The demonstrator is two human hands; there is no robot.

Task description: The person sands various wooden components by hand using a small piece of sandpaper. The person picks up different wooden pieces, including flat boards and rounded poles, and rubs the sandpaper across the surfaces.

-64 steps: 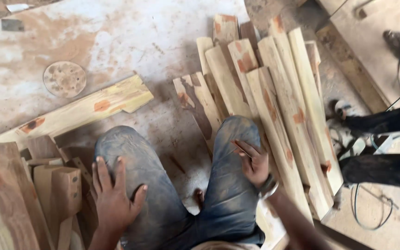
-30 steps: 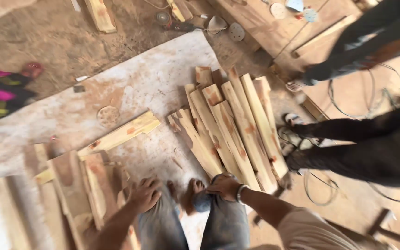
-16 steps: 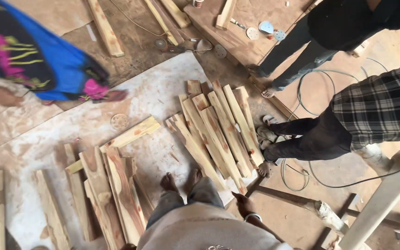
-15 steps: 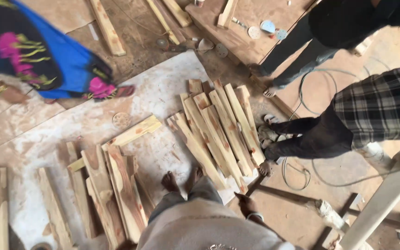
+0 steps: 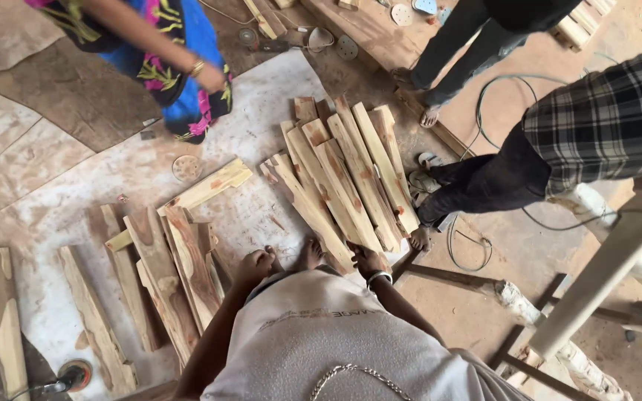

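From the head view, the person's left hand (image 5: 254, 263) hangs loosely curled and holds nothing, just beside the pile of wood pieces (image 5: 180, 271) on the floor. The right hand (image 5: 368, 260) rests near the bottom end of the row of planks (image 5: 351, 174); its grip cannot be told.

Our wearer, seen from above

We see a pale grey short-sleeved shirt (image 5: 336, 334) with a faint line of print across its upper part, and a thin metal chain (image 5: 354, 375) lying over it toward 6 o'clock. Both arms are bare below the sleeves. The right hand (image 5: 368, 260), at 1 o'clock of the shirt, has a light bangle (image 5: 378, 278) at its wrist; the left hand (image 5: 255, 265), at 11 o'clock, wears nothing. Between the hands we make out a bare foot (image 5: 310, 255).
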